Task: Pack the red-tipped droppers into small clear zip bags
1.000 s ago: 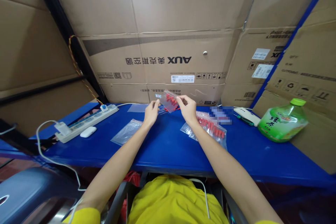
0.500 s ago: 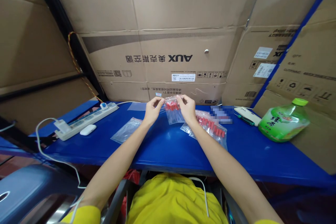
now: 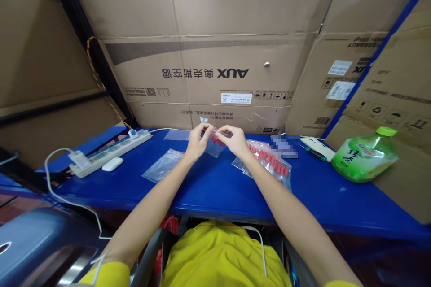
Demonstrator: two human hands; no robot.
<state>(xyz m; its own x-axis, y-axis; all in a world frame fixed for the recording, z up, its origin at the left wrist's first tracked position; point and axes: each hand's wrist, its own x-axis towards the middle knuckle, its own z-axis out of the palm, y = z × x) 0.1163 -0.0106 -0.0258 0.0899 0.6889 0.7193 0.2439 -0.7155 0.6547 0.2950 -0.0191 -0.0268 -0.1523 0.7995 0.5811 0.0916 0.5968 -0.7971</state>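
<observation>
Left of the held bag (image 3: 214,147), a creased clear bag (image 3: 163,166) lies on the blue table (image 3: 215,188). The left hand (image 3: 198,141) and right hand (image 3: 235,141) pinch the held bag's top between them, over the table; such thin film probably needs taut, even fingertip pressure. Right of the held bag lie glossy, see-through bags (image 3: 269,159) of stubby red pieces (image 3: 281,169).

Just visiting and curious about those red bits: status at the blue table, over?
Left hand, right hand: both pinching clear bag. Red pieces inside. Hands partly hide it; filled bags beside right hand.
</observation>
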